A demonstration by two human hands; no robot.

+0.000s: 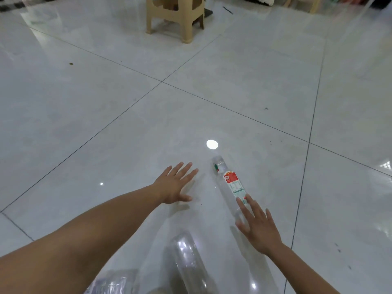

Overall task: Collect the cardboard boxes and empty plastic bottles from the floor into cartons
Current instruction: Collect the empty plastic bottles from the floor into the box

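White glossy floor carries a clear, red-labelled plastic bottle lying flat. Right hand over its near end and left hand beside it both spread empty fingers wide; a glancing touch could roll it away.

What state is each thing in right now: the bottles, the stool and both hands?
Labelled bottle: lying on its side on the floor, looks empty.
Clear bottle: low in view, blurred; cannot tell whether it is held.
Stool: standing upright.
Left hand: open, fingers spread, holding nothing.
Right hand: open, fingers spread over the labelled bottle's near end; contact unclear.
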